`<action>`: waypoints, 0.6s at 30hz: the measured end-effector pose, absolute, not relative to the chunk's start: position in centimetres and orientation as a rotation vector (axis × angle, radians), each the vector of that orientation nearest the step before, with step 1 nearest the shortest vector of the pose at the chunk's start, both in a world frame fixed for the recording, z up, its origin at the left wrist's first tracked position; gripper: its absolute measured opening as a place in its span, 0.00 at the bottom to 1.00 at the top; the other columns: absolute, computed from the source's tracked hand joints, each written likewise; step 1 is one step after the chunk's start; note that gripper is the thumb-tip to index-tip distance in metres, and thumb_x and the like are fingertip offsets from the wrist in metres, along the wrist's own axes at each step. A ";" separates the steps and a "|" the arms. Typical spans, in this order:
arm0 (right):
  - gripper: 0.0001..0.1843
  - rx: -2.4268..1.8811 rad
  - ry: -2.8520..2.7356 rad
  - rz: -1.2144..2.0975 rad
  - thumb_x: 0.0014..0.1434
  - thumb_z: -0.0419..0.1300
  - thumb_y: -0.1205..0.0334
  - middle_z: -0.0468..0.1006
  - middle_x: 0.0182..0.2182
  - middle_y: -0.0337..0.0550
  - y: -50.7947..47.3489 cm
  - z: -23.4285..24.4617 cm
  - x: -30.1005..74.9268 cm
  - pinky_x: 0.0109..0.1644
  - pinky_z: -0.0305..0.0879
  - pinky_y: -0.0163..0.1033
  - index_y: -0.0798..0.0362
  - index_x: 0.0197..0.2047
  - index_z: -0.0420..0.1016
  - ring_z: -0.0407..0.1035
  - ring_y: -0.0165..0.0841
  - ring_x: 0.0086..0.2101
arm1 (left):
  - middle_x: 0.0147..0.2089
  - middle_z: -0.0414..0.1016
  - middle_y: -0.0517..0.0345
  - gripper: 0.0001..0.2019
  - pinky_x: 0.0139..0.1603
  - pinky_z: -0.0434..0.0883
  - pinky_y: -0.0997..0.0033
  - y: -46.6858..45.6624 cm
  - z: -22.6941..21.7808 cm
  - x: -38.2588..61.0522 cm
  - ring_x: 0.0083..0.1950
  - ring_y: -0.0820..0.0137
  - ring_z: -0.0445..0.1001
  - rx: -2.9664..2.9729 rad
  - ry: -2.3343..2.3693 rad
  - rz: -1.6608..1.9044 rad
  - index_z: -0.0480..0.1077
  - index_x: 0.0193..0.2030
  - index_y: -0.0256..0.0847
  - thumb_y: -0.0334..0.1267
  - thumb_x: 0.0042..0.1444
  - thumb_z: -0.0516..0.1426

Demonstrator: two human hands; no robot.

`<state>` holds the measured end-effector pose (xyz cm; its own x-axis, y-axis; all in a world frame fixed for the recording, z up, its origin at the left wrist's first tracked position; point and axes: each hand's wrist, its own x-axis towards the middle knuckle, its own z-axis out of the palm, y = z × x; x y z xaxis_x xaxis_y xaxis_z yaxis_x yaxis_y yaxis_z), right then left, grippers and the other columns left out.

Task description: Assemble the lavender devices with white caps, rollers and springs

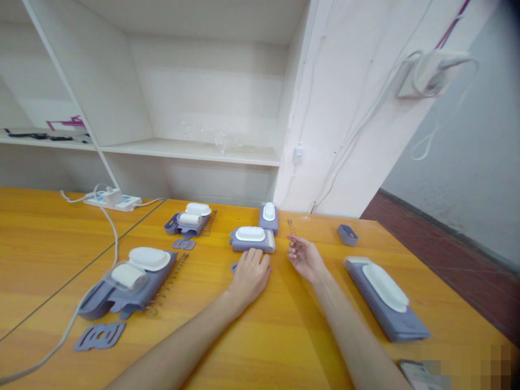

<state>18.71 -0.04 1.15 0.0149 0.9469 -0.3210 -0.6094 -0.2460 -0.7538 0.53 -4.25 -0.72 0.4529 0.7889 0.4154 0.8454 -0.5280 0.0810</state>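
Observation:
My left hand (251,272) lies palm down on the wooden table (284,325), fingers together, touching the near edge of a purple-grey device with a white top (252,239). A small purple piece (234,267) peeks out from under that hand. My right hand (304,256) is palm up, fingers curled round a thin metal comb-like strip (293,237) that sticks up from it. Another purple device with a white brush top (268,216) stands just behind.
A large purple unit with a white pad (385,298) lies at the right. Two more units (130,279) (189,221) with metal strips sit to the left, flat purple plates (99,336) beside them. A small purple cap (348,234), a power strip (114,200) and its cable (73,319) are also on the table.

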 end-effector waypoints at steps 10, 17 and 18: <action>0.12 -1.020 -0.549 1.528 0.57 0.52 0.53 0.69 0.16 0.34 -0.3 0.6 17.6 0.15 0.43 0.26 0.52 0.36 0.68 0.58 0.23 0.13 | 0.35 0.68 0.50 0.12 0.32 0.64 0.69 -3.3 -1.4 -0.3 0.40 0.62 0.68 -2.554 -1.386 -0.414 0.66 0.37 0.38 0.42 0.62 0.46; 0.08 -0.972 -0.508 1.441 0.49 0.59 0.58 0.69 0.15 0.33 -0.5 0.9 17.3 0.15 0.45 0.27 0.53 0.31 0.67 0.59 0.24 0.14 | 0.38 0.68 0.48 0.17 0.39 0.65 0.65 -3.9 -0.9 0.1 0.43 0.61 0.66 -2.501 -1.375 -0.511 0.67 0.38 0.37 0.50 0.59 0.49; 0.07 -0.947 -0.493 1.451 0.48 0.59 0.60 0.68 0.14 0.33 -0.4 0.8 17.5 0.15 0.45 0.27 0.53 0.30 0.67 0.59 0.24 0.15 | 0.37 0.69 0.48 0.16 0.37 0.65 0.65 -3.9 -1.0 0.1 0.42 0.60 0.67 -2.482 -1.434 -0.475 0.67 0.37 0.36 0.49 0.59 0.49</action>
